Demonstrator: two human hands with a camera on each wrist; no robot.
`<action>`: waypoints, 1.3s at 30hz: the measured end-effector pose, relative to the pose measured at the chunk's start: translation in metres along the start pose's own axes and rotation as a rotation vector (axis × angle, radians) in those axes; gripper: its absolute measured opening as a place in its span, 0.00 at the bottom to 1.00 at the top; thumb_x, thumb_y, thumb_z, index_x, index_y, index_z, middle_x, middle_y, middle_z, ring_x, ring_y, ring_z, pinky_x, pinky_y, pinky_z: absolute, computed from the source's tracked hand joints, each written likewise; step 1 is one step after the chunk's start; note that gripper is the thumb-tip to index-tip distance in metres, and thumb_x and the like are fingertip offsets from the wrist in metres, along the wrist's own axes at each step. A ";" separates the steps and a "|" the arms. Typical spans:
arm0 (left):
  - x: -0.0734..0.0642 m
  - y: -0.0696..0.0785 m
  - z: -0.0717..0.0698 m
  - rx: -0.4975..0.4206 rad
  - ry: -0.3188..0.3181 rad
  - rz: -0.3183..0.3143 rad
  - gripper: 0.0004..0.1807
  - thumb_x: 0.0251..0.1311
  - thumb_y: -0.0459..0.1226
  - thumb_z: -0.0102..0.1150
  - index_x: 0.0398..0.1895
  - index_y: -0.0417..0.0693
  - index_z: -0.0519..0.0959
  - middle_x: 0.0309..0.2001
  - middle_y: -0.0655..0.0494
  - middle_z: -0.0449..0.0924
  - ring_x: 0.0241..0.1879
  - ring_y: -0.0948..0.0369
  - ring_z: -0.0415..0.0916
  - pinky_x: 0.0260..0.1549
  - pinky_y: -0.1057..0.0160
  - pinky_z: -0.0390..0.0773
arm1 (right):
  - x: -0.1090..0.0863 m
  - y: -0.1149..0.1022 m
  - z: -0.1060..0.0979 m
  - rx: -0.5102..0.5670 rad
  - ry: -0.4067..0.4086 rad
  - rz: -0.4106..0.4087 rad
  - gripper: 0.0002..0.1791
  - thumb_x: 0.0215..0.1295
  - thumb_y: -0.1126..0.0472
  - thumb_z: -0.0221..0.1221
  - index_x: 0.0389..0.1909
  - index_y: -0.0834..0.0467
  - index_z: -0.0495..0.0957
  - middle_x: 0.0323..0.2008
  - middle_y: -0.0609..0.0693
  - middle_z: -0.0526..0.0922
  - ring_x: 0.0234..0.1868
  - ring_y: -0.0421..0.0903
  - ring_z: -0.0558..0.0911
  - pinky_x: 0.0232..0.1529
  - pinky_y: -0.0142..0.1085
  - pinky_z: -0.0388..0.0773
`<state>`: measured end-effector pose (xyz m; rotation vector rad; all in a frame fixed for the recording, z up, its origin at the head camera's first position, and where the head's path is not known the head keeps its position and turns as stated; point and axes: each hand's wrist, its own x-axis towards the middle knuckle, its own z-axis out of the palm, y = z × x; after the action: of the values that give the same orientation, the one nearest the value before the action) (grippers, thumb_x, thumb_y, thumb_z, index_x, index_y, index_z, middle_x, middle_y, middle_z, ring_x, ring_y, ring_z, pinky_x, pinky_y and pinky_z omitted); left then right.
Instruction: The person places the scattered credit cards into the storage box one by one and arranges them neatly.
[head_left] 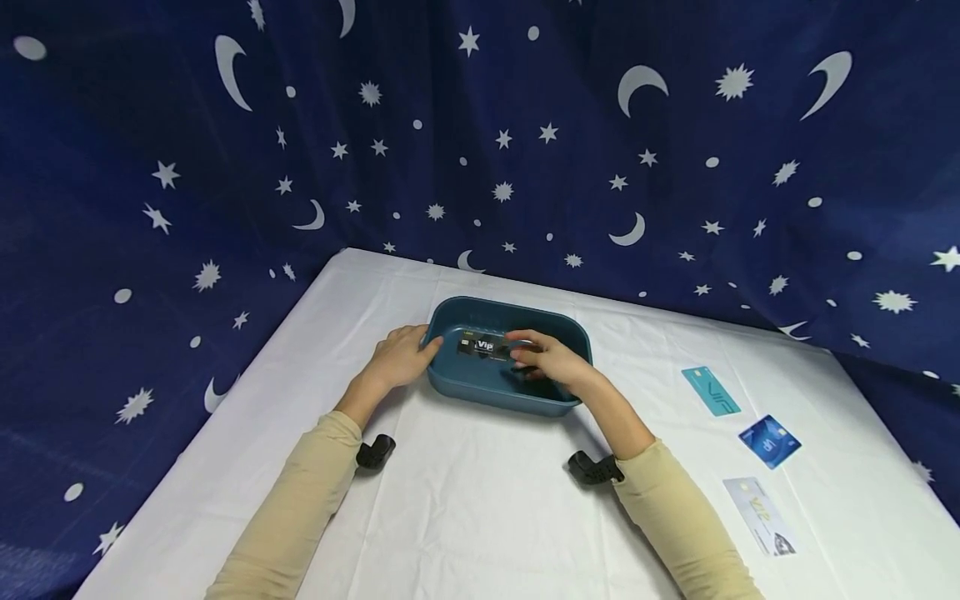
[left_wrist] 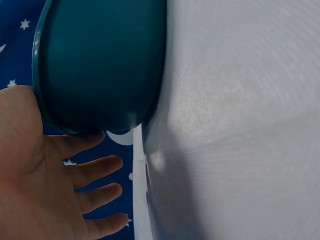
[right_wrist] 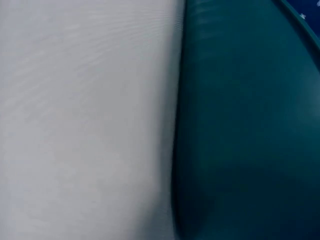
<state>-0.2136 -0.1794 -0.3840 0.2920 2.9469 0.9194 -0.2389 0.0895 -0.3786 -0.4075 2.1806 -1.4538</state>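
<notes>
A dark teal plastic tub (head_left: 495, 398), oblong with rounded corners, sits on the white-covered table. At its left end, my left hand (head_left: 400, 357) grips the rim, thumb over the edge and the other fingers outside. In the left wrist view those fingers (left_wrist: 97, 169) spread along the tub's outer wall. Inside the tub lies a black card (head_left: 477, 345) marked "Vip". My right hand (head_left: 553, 363) reaches in over the right side, its loosely bent, parted fingers overlapping the card's right end. The right wrist view shows the tub's outer wall (right_wrist: 245, 120), with the right hand hidden.
To the right on the table (head_left: 465, 517) lie a teal card (head_left: 711, 391), a blue card (head_left: 770, 442) and a silver-white card (head_left: 760, 517). A dark blue curtain (head_left: 450, 167) with moons and stars hangs behind the table. A black wrist-camera mount (head_left: 592, 469) sticks out beside the right sleeve.
</notes>
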 end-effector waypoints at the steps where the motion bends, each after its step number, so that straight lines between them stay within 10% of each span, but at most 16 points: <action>1: 0.000 0.000 0.000 0.001 -0.002 -0.003 0.29 0.72 0.48 0.40 0.67 0.37 0.65 0.65 0.37 0.65 0.65 0.38 0.56 0.58 0.35 0.55 | 0.000 -0.001 -0.001 0.058 -0.012 0.016 0.26 0.74 0.63 0.48 0.70 0.62 0.58 0.67 0.64 0.59 0.60 0.61 0.69 0.53 0.49 0.71; 11: 0.002 -0.002 0.001 0.000 -0.016 -0.019 0.29 0.72 0.49 0.39 0.67 0.38 0.65 0.65 0.38 0.64 0.66 0.39 0.55 0.59 0.36 0.54 | 0.004 -0.005 -0.006 0.397 -0.136 0.082 0.29 0.75 0.64 0.44 0.73 0.62 0.50 0.68 0.69 0.55 0.65 0.63 0.62 0.54 0.44 0.70; 19: -0.001 -0.001 -0.001 0.009 -0.017 -0.018 0.30 0.73 0.49 0.39 0.68 0.36 0.64 0.65 0.36 0.63 0.66 0.38 0.55 0.59 0.36 0.54 | 0.009 -0.008 -0.005 0.447 -0.190 0.089 0.29 0.76 0.64 0.42 0.74 0.62 0.47 0.69 0.70 0.53 0.67 0.64 0.59 0.60 0.48 0.65; 30: -0.001 -0.002 -0.002 0.015 -0.022 -0.018 0.30 0.73 0.49 0.39 0.68 0.36 0.63 0.66 0.37 0.63 0.66 0.39 0.54 0.59 0.36 0.54 | 0.011 -0.008 0.006 0.191 -0.261 0.067 0.28 0.75 0.57 0.48 0.72 0.60 0.55 0.65 0.62 0.66 0.40 0.45 0.79 0.40 0.36 0.73; 39: 0.000 -0.003 -0.001 0.008 -0.026 -0.007 0.32 0.73 0.50 0.38 0.68 0.35 0.62 0.66 0.37 0.63 0.66 0.40 0.55 0.60 0.39 0.54 | 0.014 -0.015 0.022 -0.095 -0.264 0.047 0.30 0.74 0.49 0.49 0.72 0.54 0.58 0.63 0.57 0.68 0.44 0.48 0.75 0.40 0.36 0.71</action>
<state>-0.2141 -0.1828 -0.3847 0.2913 2.9267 0.8964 -0.2389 0.0596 -0.3749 -0.5445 2.0367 -1.2002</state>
